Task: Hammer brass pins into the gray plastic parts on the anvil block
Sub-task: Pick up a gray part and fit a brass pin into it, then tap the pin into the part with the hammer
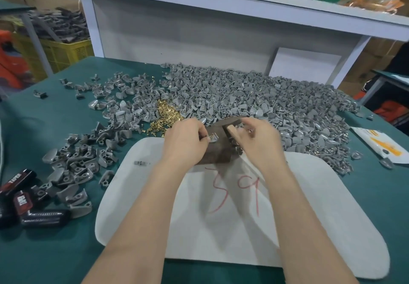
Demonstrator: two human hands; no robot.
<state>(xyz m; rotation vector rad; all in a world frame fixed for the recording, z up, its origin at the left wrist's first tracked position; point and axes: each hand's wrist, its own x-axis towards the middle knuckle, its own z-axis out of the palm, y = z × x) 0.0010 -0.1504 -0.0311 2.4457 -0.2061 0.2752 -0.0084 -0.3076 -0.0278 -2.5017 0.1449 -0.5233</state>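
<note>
A dark anvil block (218, 154) stands at the far edge of a white pad (309, 206). On top of the block lies a gray plastic part (213, 138) with a brass pin in it, and my left hand (188, 142) pinches that part. My right hand (256, 137) is curled round a wooden hammer handle (232, 131) just right of the part; the hammer head is hidden. Loose brass pins (167, 115) lie heaped behind my left hand.
A big heap of gray plastic parts (265, 99) covers the green table behind and right of the block. A smaller pile (81, 164) lies at left. Black labelled packs (24, 197) sit at the left edge, a paper packet (380, 144) at right. A white shelf unit stands behind.
</note>
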